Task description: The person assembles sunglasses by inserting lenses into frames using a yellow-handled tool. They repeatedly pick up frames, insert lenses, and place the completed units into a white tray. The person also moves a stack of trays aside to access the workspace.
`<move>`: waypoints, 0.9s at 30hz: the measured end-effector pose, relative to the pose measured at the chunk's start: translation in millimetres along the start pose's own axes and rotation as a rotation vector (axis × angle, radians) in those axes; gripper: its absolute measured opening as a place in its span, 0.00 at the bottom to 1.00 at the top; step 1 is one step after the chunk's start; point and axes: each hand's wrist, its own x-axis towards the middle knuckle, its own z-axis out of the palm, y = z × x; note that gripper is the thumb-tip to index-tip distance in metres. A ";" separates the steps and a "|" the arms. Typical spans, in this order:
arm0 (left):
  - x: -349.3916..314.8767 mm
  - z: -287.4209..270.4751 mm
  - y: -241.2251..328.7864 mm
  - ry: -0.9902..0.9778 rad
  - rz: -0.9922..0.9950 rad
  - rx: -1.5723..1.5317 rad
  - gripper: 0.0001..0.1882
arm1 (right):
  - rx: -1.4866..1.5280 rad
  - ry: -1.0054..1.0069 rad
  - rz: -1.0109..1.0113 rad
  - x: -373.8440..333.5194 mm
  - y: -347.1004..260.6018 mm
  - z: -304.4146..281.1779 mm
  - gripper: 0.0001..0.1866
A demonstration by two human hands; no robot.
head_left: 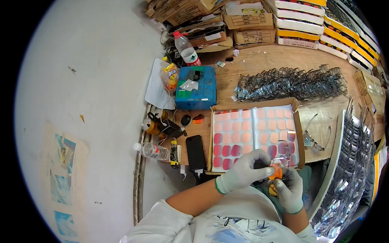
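Observation:
Both gloved hands meet in front of my chest, over the near edge of an open cardboard box (302, 133). An orange tinted lens (276, 171) is pinched between them. My left hand (248, 169) is closed, its thumb and fingertips on the lens from the left. My right hand (289, 190) is closed on the same lens from the right and below. Something thin and clear, perhaps part of a glasses frame, stands up above the fingertips; its outline is too faint to tell. Rows of rounded lenses (236, 150), pale pink to dark red, fill the box.
Beyond the box lies a long pile of glasses frames (289, 83); a tray (344, 182) at right holds many more. One loose frame (316, 137) lies between. To the left are a phone (195, 152), a blue box (196, 95) and bottles (152, 151). Stacked white trays (300, 25) stand behind.

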 end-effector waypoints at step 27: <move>-48.5 -26.5 13.5 -0.069 0.101 0.309 0.14 | -0.239 -0.243 0.001 0.7 -14.1 14.2 0.12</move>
